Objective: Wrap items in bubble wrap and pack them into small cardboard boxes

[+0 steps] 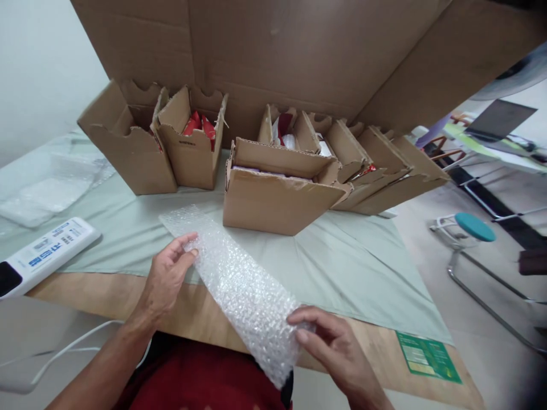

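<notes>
A long strip of bubble wrap [243, 285] slants across the front of the table, its lower end hanging past the edge. My left hand [168, 276] pinches its left side near the upper end. Lower down, on the opposite side, my right hand [327, 341] grips the strip between thumb and fingers. Just beyond the wrap stands a cardboard box [273, 199], open at the top, with purplish flat items showing inside. Whether anything lies within the bubble wrap I cannot tell.
Open cardboard bins [192, 148] stand along a tall cardboard backing [273, 62], some holding red packets. At left lie more clear wrap [47, 188] and a white device [51, 256]. A green card [429, 357] rests at the front right; a teal stool [475, 226] stands beyond the table.
</notes>
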`<state>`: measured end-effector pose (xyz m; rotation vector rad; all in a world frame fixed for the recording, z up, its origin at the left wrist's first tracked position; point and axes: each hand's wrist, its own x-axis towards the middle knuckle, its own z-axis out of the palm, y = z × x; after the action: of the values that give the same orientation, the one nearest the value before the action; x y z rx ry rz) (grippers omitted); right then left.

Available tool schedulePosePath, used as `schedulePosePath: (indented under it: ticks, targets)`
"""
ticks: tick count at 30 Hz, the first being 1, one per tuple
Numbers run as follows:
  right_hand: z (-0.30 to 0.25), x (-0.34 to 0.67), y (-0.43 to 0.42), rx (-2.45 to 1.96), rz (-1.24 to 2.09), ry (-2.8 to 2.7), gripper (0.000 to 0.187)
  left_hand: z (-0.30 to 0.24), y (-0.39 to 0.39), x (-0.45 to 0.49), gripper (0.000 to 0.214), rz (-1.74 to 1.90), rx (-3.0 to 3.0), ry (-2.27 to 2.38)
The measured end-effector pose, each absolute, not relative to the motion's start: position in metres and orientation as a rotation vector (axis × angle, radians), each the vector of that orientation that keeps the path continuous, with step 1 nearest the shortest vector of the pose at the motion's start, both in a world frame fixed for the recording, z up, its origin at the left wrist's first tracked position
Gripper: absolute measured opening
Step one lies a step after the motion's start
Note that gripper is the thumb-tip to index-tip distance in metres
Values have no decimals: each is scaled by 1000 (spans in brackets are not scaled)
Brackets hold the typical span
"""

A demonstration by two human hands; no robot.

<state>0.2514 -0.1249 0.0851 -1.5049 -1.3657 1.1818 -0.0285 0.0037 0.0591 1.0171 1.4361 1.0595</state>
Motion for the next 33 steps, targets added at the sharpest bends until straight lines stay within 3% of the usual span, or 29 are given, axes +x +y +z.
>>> schedulePosePath:
  ticks: [5, 11, 16, 21, 24, 27, 33]
  targets:
    - [64, 220, -129, -1471, 1432, -1584, 19, 55, 18, -36, 57, 977, 1162, 1517]
    - [63, 213, -125, -1423, 1439, -1690, 18, 39, 33, -41, 60, 1070, 1050, 1489]
    - [65, 203, -121, -1373, 1492, -1713, 19, 53, 50, -39, 51, 1078, 1265, 1550]
    - [62, 184, -116, -1342, 1580, -1700, 24, 49, 49, -38, 64, 968, 1725, 1755]
    - [60, 180, -113, -1364, 1635, -1706, 29, 39, 24, -43, 51, 936, 2001, 1685]
    - [59, 180, -110, -1361, 1736, -1658, 27, 34, -7, -50, 32, 857, 2187, 1284]
    - [59, 177, -104, -1174, 2044, -1247, 25, 34, -25, -61, 25, 822, 2061, 1047]
